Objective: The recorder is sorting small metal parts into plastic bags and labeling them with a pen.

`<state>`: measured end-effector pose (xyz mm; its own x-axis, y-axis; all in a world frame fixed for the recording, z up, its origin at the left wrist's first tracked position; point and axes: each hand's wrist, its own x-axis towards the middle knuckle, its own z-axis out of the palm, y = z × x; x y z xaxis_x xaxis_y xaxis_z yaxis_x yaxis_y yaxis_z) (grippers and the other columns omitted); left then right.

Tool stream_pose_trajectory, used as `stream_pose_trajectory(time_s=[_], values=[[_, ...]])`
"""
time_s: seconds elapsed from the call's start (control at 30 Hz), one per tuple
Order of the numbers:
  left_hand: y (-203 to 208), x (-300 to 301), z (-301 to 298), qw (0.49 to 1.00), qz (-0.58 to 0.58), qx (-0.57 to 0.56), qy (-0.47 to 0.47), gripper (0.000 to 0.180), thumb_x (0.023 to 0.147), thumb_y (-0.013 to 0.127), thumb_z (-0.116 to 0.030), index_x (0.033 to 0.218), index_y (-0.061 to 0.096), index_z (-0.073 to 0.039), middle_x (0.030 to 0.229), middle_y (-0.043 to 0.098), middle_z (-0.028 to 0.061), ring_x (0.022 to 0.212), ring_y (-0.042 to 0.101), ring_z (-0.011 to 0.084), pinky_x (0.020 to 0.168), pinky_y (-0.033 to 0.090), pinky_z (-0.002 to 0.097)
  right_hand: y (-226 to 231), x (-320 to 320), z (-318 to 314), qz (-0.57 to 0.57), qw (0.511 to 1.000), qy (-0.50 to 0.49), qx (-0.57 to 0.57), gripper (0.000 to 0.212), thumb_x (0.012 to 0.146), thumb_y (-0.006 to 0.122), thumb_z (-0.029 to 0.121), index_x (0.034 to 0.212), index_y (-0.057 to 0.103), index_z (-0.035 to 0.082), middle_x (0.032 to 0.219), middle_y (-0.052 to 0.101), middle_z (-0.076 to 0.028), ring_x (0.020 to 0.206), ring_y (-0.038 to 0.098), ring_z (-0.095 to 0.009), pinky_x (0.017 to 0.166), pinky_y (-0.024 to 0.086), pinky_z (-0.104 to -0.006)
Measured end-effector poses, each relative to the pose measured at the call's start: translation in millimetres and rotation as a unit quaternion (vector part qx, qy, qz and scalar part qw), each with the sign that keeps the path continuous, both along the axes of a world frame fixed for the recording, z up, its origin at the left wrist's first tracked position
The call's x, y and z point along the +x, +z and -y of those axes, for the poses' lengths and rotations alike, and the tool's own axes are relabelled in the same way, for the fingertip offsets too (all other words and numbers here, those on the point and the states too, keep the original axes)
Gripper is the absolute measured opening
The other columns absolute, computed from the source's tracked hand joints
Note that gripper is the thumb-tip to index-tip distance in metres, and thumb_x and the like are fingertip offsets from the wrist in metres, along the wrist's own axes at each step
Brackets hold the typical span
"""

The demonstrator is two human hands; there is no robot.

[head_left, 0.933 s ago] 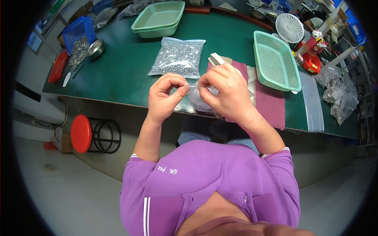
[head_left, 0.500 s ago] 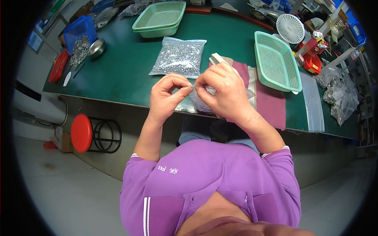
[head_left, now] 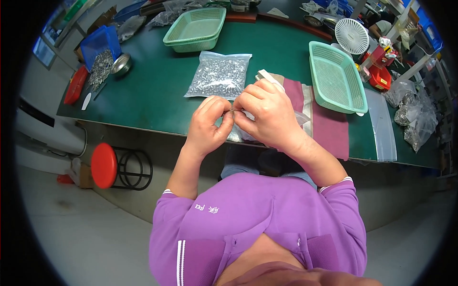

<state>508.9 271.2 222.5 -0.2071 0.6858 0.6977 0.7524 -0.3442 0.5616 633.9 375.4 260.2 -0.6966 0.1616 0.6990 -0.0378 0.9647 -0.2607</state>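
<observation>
My left hand [head_left: 210,125] and my right hand [head_left: 268,113] meet fingertip to fingertip just over the near table edge. Both pinch the edge of a clear plastic bag [head_left: 299,118], most of which is hidden under my right hand. What the fingertips cover is too small to see. Just beyond them lies a full clear bag of small shiny metal parts [head_left: 218,76], flat and apart from my hands. A pale block-like thing [head_left: 270,77] sticks out behind my right knuckles.
The green table [head_left: 143,102] carries stacked green baskets [head_left: 192,46] at the back and another green basket [head_left: 354,107] at right, beside a maroon cloth [head_left: 329,131]. Loose metal parts [head_left: 101,69] spill from a blue bin [head_left: 114,39] at left. A red stool [head_left: 103,165] stands below.
My fingertips have come closer together, still pinching the bag's edge. The whole scene has shifted slightly right and down in the picture.
</observation>
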Motion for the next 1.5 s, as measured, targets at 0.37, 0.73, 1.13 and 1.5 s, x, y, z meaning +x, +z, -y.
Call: stream_pose_trajectory(time_s=[0.37,0.73,1.13,1.5], values=[[-5,1,-5,0.994,-0.061,0.086,0.035,0.014,0.063,0.057,0.004,0.071,0.047,-0.003,0.068,0.051,0.0078,0.064,0.049,0.0257,0.058,0.041,0.034,-4,13,-8,-0.015,1.0,-0.018,-0.004,0.011,0.061,0.064,0.013,0.063,0.054,0.009,0.064,0.052,-0.002,0.065,0.05,-0.021,0.059,0.042,-0.033],[-4,7,-4,0.995,-0.051,0.077,0.048,0.012,0.064,0.057,0.004,0.07,0.05,-0.003,0.067,0.051,0.0083,0.064,0.05,0.0242,0.06,0.042,0.0326,-9,35,-21,-0.02,0.999,-0.032,-0.033,0.007,0.062,0.063,0.012,0.063,0.057,0.009,0.063,0.054,-0.002,0.066,0.054,-0.021,0.058,0.043,-0.0345],[-5,7,-5,0.994,-0.052,0.075,0.068,0.01,0.067,0.055,0.004,0.071,0.049,-0.003,0.067,0.051,0.0069,0.063,0.047,0.0208,0.058,0.04,0.0302,-14,58,-34,-0.011,0.994,-0.084,-0.068,0.007,0.061,0.064,0.011,0.063,0.058,0.009,0.066,0.057,0.0,0.066,0.053,-0.021,0.059,0.044,-0.0331],[-4,8,-4,0.994,-0.05,0.066,0.076,0.009,0.068,0.055,0.004,0.071,0.049,-0.003,0.067,0.052,0.0068,0.062,0.047,0.0196,0.058,0.04,0.0291,-23,82,-47,-0.022,0.988,-0.13,-0.074,0.007,0.059,0.063,0.009,0.065,0.06,0.01,0.062,0.056,0.0,0.062,0.052,-0.019,0.058,0.043,-0.0316]])
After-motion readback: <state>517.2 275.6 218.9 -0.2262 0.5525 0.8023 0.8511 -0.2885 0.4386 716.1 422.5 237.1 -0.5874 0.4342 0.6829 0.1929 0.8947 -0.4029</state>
